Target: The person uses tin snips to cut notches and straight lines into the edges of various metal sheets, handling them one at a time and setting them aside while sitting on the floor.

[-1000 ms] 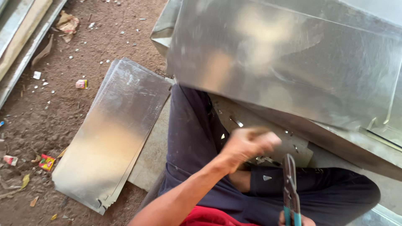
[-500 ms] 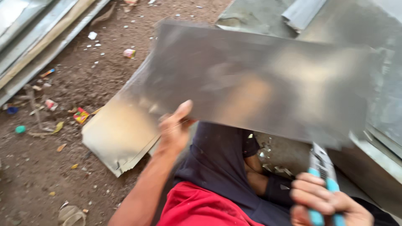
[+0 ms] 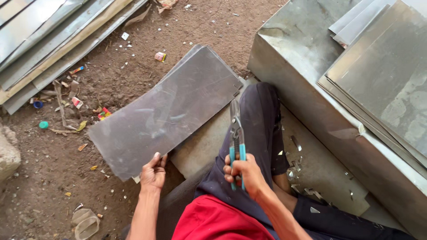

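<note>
Closest to us, our right hand (image 3: pixel 243 174) is wrapped tight around the blue handles of the tin snips (image 3: pixel 236 135). The blades point up toward 12 o'clock and look closed, with nothing between them. At 9 o'clock from that hand, our left hand (image 3: pixel 153 172) pinches the near edge of the flat metal sheet (image 3: pixel 167 111), thumb on top. We cannot see the fingers under it. The sheet lies over the dirt ground (image 3: pixel 53 178) and runs away toward 1 o'clock, on top of another sheet like it.

To do this well, we think we should hold the sheet firm and flat, keep our fingers away from its sharp edge, and open the snips wide before the sheet goes in.

Near our knee at 3 o'clock lie small metal scraps (image 3: pixel 297 165). Farther out at 2 o'clock stands a big metal box (image 3: pixel 311 84) with plates stacked on it. At 10 o'clock lie long metal strips (image 3: pixel 49 40), cut off by the picture edge. The bits of litter on the ground are too small for us to name
</note>
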